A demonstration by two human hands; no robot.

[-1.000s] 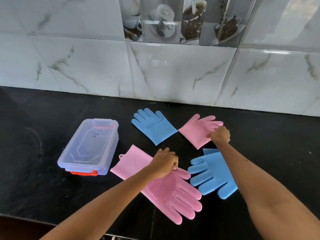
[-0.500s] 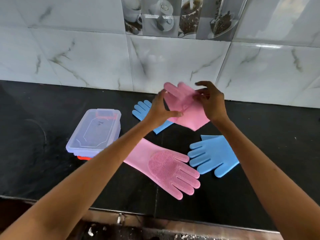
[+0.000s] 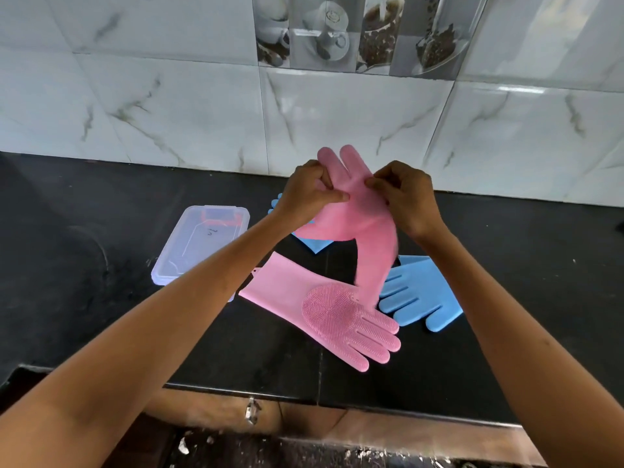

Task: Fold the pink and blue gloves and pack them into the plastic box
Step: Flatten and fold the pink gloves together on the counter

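L to R: plastic box [image 3: 189, 251] sat lid-on w/ nothing packed, my left hand [image 3: 309, 194] & right hand [image 3: 403, 194] had both pinched the 2nd pink glove [image 3: 358, 214], lifted off the counter [image 3: 84, 265] w/ cuff dangling, so folding had only just begun.

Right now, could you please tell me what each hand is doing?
Left hand: pinches the raised pink glove near its fingers.
Right hand: pinches the same glove from the other side.
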